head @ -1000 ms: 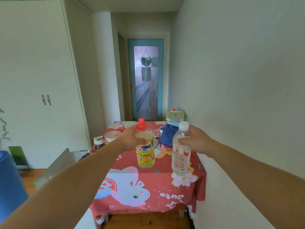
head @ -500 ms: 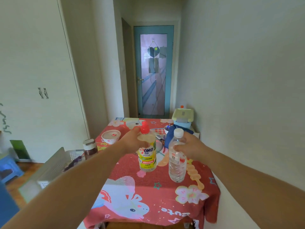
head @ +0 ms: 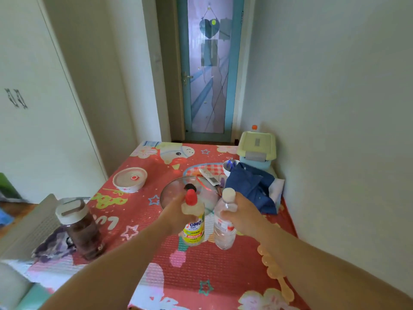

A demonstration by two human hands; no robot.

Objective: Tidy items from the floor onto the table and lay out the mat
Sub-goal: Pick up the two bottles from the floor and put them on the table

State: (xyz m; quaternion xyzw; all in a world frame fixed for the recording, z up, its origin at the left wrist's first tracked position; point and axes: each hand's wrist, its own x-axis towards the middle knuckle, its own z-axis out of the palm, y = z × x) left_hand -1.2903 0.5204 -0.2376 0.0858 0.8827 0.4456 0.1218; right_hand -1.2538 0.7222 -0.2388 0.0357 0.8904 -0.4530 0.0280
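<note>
My left hand (head: 173,214) grips a yellow OMO detergent bottle (head: 194,229) with a red cap, held upright. My right hand (head: 243,212) grips a clear water bottle (head: 224,231) with a white cap, right beside it. Both bottles are low over the middle of the table, which is covered by a red cartoon-print cloth (head: 214,271). Whether their bases touch the cloth, I cannot tell.
On the table are a glass pot lid (head: 178,193), a white lidded bowl (head: 130,180), a dark jar with a white lid (head: 80,229), a blue cloth (head: 252,189), a remote (head: 209,176) and a green-lidded box (head: 257,151). A white basket (head: 31,224) stands at the left; the wall is close on the right.
I have stepped closer to the table and lowered both bottles, which now are low over the cloth near the glass lid. Both grips are unchanged.
</note>
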